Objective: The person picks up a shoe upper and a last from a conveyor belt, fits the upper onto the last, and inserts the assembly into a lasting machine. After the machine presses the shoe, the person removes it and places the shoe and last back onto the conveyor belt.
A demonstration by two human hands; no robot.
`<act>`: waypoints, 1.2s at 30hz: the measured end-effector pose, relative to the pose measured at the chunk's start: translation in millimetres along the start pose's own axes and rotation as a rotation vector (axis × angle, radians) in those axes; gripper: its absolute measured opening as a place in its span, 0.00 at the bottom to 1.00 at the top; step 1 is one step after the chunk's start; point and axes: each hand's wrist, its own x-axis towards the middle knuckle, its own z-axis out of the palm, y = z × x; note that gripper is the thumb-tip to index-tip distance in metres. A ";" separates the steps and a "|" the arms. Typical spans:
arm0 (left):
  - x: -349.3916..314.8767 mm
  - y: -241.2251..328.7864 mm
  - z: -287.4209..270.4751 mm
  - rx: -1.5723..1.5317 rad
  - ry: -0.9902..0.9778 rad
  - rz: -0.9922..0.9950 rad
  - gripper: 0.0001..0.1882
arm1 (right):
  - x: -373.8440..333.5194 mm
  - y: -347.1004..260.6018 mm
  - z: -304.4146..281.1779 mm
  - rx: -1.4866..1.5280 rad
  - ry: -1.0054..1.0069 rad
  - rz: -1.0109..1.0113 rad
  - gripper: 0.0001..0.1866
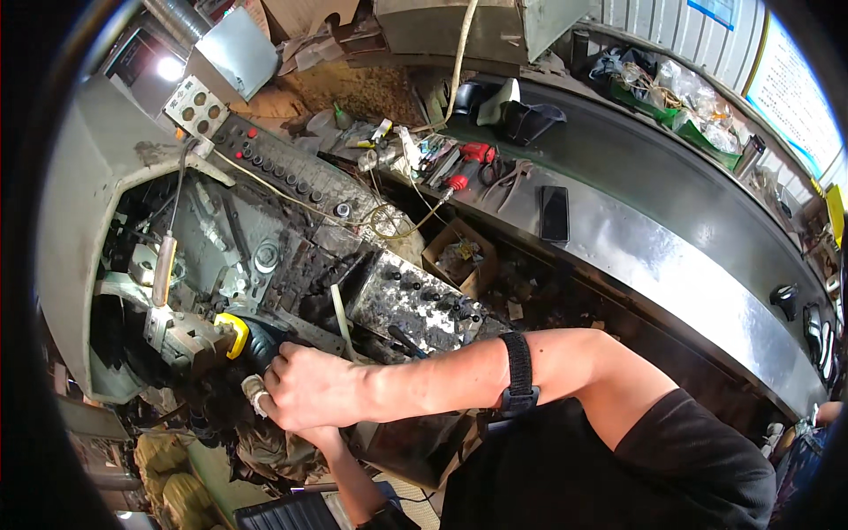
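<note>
My right hand (318, 389) reaches in from the right, its fingers curled closed at the dark working area of a grey machine (75, 212). What it grips is hidden by the hand itself. A whitish wrapped piece (256, 395) shows beside its fingertips; I cannot tell what it is. My left hand lies behind and below the right one; only its wrist (325, 438) shows, with the fingers covered. Just beyond my right knuckles are a yellow curved piece (233, 334) and a dark rounded part (261, 343). Farther left, a tool with a wooden handle (164, 269) stands inside the machine.
A grimy lever panel (415, 300) lies beyond my right forearm, near a pale hose (340, 320). Behind stand a button panel (274, 168), a cardboard box (477, 278) and a metal bench (636, 247) with a phone (555, 214) and red power tool (477, 155). Someone's arm (829, 413) shows far right.
</note>
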 end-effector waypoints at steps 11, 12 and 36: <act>-1.3 -7.9 -12.0 -0.064 0.038 0.021 0.09 | 5.5 -6.5 8.1 -0.034 -0.044 -0.014 0.08; -1.2 -8.4 -13.1 -0.071 0.040 0.020 0.10 | 6.2 -7.0 9.5 -0.035 -0.047 -0.015 0.08; -17.3 -44.1 -154.3 -0.178 0.190 -0.736 0.20 | -25.0 -49.6 107.8 0.551 -0.206 0.576 0.50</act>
